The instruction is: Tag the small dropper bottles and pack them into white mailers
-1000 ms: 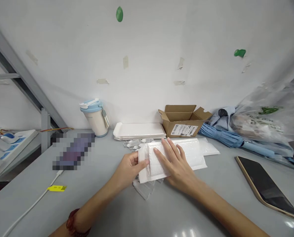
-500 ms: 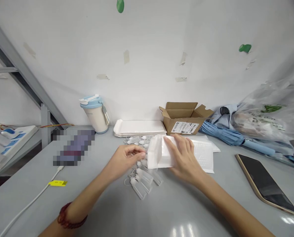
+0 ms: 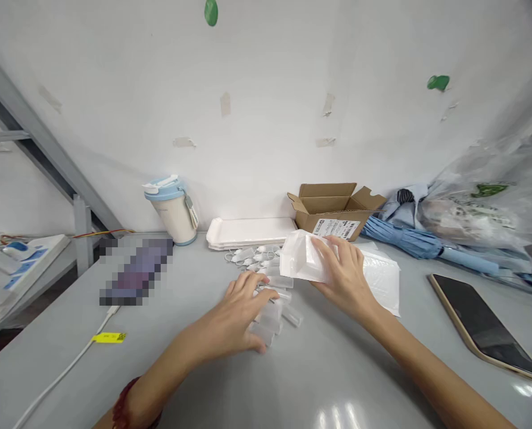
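Note:
My right hand point(image 3: 344, 271) grips a white padded mailer point(image 3: 302, 257), fingers over its top, its end tilted up toward the left. More white mailers point(image 3: 384, 280) lie flat on the table beneath and behind that hand. My left hand point(image 3: 243, 310) is spread over a pile of small clear plastic tubes with white string loops point(image 3: 266, 325). Its fingers are apart and reach around the left side of the pile; whether they touch any tube is hard to see. Some tubes are hidden behind the fingers and the raised mailer.
Along the wall stand a tumbler point(image 3: 173, 211), a stack of white mailers point(image 3: 252, 231) and an open cardboard box point(image 3: 335, 208). A folded blue umbrella point(image 3: 404, 241) and plastic bags point(image 3: 475, 208) lie right. A phone point(image 3: 484, 328) rests right; a pixelated device point(image 3: 138, 271) with cable lies left.
My left hand has opened from a near pinch and come down toward me over the tubes. The right hand has lifted the mailer slightly and shifted it right.

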`<state>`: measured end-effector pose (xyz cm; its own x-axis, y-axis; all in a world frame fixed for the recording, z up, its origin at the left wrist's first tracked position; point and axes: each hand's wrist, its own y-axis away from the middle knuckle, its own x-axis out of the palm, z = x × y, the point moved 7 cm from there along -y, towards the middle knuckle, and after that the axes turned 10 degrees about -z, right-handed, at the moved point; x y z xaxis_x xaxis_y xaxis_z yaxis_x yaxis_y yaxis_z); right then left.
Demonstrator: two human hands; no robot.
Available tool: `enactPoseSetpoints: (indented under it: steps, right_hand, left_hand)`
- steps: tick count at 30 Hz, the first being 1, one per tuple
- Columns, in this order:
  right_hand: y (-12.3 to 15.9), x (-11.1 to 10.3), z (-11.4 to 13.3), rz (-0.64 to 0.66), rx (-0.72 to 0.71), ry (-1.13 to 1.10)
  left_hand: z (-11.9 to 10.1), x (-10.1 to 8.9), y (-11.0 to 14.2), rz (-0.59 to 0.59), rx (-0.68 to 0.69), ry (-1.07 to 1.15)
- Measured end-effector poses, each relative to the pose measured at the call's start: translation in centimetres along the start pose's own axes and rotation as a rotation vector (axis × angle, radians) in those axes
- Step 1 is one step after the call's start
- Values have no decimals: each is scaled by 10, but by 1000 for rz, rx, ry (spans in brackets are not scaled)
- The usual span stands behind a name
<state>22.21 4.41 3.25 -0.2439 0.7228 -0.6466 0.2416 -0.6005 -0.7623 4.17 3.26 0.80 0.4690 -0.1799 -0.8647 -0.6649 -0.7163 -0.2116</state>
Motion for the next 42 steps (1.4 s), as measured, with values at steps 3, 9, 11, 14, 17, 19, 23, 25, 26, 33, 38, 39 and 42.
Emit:
enactPoseSetpoints:
  steps: [3, 9, 11, 14, 17, 19, 23, 25, 26, 33, 38, 39, 42]
  right_hand:
    - [0, -1, -1, -9, 3, 5]
    - [-1, 0, -3, 26, 17, 29]
    - [0, 2, -3, 51, 10, 32]
    - [2, 5, -1, 84, -1, 12]
    - [4, 8, 2, 114, -6, -13]
    - [5, 9, 6, 130, -16, -32]
    - [8, 9, 18, 141, -47, -84]
    - [9, 8, 23, 137, -48, -110]
    - [9, 7, 24, 133, -47, -122]
    - [9, 7, 21, 120, 0, -187]
    - [8, 4, 22, 121, 13, -250]
    - [8, 2, 23, 119, 11, -255]
    - [8, 0, 27, 106, -7, -259]
  left_hand:
    - [4, 1, -6, -102, -24, -30]
    - [7, 5, -9, -208, -18, -18]
    - [4, 1, -9, -242, 4, 15]
    - [0, -15, -10, -360, 5, 84]
    - [2, -38, -6, -583, -65, 199]
    - [9, -50, -2, -714, -151, 290]
    - [23, -52, 1, -761, -314, 375]
    - [25, -42, -2, -673, -340, 361]
    - [25, -37, -4, -624, -330, 345]
    - [16, -23, -8, -542, -244, 259]
    - [30, -21, -5, -540, -420, 402]
    - [31, -19, -5, -545, -427, 420]
    - [24, -16, -6, -594, -342, 385]
